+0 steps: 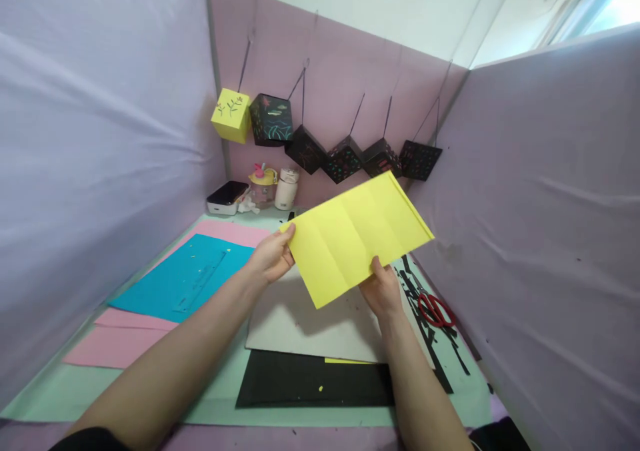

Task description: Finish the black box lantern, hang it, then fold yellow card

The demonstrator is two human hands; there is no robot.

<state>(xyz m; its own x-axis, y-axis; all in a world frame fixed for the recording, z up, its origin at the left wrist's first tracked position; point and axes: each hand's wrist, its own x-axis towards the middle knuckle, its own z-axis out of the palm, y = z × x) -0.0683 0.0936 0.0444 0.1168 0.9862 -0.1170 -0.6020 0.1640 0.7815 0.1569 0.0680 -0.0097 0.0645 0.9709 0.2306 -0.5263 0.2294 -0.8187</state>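
Observation:
A sheet of yellow paper [357, 238] with several creases across it is held up above the table, tilted so its right side is higher. My left hand [274, 254] pinches its left edge, the thumb on the front face. With the thumb in front and the fingers behind, my right hand [383, 288] grips the lower edge. A narrow folded flap runs down the sheet's right end. Beneath it lies a white board [310, 331], partly over black paper [310, 381].
Blue paper [160, 284] with a clear ruler [200, 282] lies left, over pink sheets [115, 348]. Red-handled scissors [436, 310] rest among black paper strips [430, 344] at right. A phone [230, 192], a cup [263, 183] and a white bottle [287, 189] stand behind. Paper boxes [273, 119] hang at the back.

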